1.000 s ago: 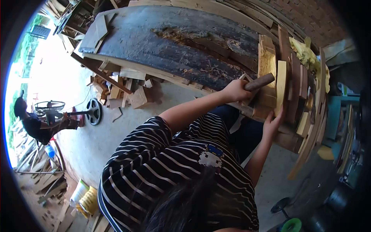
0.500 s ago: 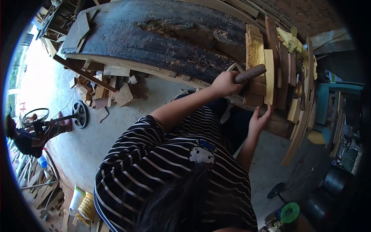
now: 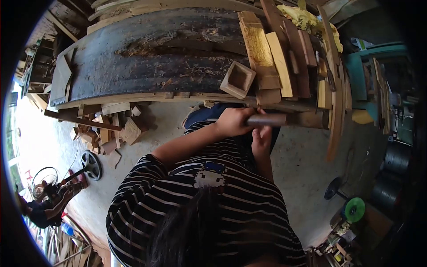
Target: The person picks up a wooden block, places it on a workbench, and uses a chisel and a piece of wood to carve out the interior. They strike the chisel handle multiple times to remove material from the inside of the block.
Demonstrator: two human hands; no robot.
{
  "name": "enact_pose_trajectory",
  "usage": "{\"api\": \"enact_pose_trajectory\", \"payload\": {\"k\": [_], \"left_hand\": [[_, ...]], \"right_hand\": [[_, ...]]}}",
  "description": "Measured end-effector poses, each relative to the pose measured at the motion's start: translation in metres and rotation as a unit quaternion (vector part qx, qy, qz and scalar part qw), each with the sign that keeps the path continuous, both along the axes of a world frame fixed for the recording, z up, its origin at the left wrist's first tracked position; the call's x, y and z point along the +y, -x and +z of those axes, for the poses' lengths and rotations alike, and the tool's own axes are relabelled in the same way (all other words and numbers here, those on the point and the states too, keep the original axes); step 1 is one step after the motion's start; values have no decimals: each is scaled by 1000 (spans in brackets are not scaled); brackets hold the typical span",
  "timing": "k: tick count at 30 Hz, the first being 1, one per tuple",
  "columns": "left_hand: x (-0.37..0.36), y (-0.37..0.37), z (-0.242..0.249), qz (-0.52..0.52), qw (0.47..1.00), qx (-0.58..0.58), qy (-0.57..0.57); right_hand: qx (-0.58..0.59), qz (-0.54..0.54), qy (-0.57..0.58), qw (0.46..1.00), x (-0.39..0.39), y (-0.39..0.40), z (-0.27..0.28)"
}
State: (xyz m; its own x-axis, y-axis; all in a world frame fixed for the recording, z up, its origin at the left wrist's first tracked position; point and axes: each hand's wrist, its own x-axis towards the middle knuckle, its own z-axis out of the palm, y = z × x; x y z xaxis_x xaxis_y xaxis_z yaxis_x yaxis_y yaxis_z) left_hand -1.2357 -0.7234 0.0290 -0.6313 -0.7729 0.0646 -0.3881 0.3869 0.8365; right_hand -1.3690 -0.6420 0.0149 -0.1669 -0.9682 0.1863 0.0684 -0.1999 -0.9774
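A dark cylindrical wooden handle (image 3: 271,119) is gripped in my left hand (image 3: 233,121), over the near edge of the workbench (image 3: 102,86). Just below the handle, beside my left hand, is my right hand (image 3: 261,139); its fingertips are partly hidden by the handle, so its hold is unclear. On the bench's near edge sits a square wooden block (image 3: 228,84) with a hollow in it. To its right lie a carved yellowish wood piece (image 3: 258,46) and a pale yellow strip (image 3: 279,64).
Dark boards (image 3: 296,58) and long planks (image 3: 336,98) lie at the bench's right end, near a yellow bag (image 3: 300,17). Wood offcuts (image 3: 104,129) are heaped on the floor at left. Another person (image 3: 44,209) is at far left, near a black wheel (image 3: 91,165).
The view has shifted. My left hand has moved with the handle off the wood pieces, towards my body. My right hand has come close beside it. The square block now shows fully.
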Motion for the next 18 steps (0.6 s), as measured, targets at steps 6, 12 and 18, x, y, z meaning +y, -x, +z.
{"api": "enact_pose_trajectory", "payload": {"k": [6,12,18], "left_hand": [[-6,-4,66,-133,986,-44,95],[-20,-18,154,-253,907,338,-1],[-8,-21,231,-546,595,561,-183]], "right_hand": [[-89,-61,-66,992,5,10,13],[-349,-125,-103,923,8,25,4],[-435,-201,-148,865,19,25,-8]]}}
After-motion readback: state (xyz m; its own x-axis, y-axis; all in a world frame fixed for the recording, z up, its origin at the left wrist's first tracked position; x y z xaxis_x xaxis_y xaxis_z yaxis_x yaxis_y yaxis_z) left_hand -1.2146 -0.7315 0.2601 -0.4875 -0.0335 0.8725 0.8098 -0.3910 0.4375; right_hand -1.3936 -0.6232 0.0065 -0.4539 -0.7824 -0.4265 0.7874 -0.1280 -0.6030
